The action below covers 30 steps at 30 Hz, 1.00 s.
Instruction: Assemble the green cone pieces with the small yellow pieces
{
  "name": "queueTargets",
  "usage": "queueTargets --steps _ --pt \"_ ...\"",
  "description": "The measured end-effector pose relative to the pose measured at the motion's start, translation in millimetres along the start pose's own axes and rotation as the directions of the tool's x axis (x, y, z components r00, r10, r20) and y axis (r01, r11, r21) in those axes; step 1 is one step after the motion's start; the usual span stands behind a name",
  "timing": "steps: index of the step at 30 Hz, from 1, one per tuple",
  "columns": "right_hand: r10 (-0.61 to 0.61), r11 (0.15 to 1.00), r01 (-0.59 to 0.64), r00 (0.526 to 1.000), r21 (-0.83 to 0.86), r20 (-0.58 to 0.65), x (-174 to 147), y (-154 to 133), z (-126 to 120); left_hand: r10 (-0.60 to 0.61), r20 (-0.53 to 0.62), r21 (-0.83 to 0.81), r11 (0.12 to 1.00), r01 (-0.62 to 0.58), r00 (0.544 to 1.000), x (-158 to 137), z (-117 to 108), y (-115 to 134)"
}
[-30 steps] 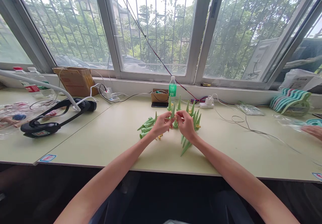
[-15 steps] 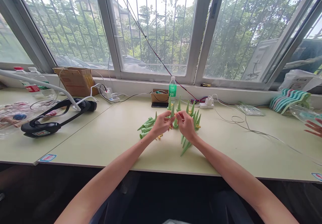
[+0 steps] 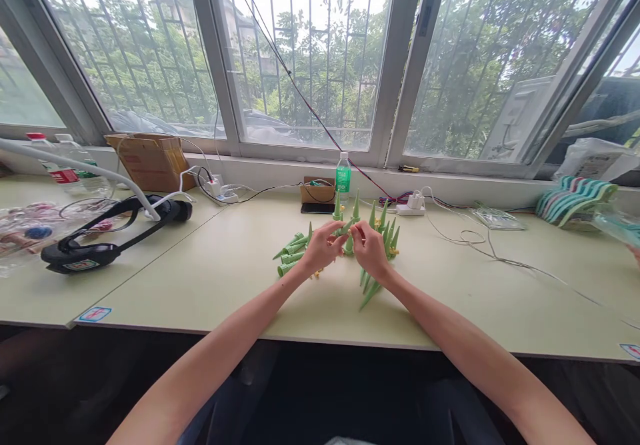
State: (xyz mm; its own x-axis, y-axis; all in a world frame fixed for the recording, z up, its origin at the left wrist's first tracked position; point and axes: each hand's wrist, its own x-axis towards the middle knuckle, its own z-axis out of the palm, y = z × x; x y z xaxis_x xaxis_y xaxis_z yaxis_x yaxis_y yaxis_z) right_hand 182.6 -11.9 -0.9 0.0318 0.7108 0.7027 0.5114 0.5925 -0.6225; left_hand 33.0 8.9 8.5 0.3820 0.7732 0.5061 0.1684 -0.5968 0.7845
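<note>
In front of me my left hand (image 3: 323, 248) is closed, thumb and fingers pinching a green plastic cone-shaped spike (image 3: 344, 228) that tilts with its tip to the upper right. My right hand (image 3: 369, 248) is closed in a pinch right beside it; whatever its fingertips hold is too small to make out. Behind and to the right of my hands, several like green spikes stand upright (image 3: 356, 205), some with yellow parts at the base. More spikes lie on their sides (image 3: 291, 258) left of my left hand. Small yellow pieces (image 3: 317, 274) lie under my left wrist.
A green-labelled bottle (image 3: 343, 177), a dark phone (image 3: 318, 208) and a power strip (image 3: 411, 209) stand or lie at the back. A black headset (image 3: 95, 252) is on the left. White cable (image 3: 493, 256) crosses the right side, near striped hangers (image 3: 575, 202). Another person's hand shows at the right edge.
The spike in my left hand has tipped from upright to slanting right. My hands have barely shifted. At the far right, the other person's hand has moved mostly out of view.
</note>
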Motion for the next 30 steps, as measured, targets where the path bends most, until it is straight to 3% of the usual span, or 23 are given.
queueTargets --steps 6,11,30 --pt "0.015 1.000 -0.015 1.000 -0.006 -0.003 0.1 0.5 -0.7 0.119 -0.048 0.140 0.984 -0.112 0.992 0.5 1.5 0.7" --pt "0.006 1.000 -0.006 0.999 0.000 -0.039 1.2 -1.9 -1.9 0.156 -0.088 0.228 0.965 -0.132 0.984 1.0 4.3 0.8" --pt "-0.019 0.999 0.015 0.990 -0.030 -0.142 1.5 -3.7 -3.8 0.030 -0.130 0.140 0.990 -0.012 0.991 -0.2 4.4 7.2"
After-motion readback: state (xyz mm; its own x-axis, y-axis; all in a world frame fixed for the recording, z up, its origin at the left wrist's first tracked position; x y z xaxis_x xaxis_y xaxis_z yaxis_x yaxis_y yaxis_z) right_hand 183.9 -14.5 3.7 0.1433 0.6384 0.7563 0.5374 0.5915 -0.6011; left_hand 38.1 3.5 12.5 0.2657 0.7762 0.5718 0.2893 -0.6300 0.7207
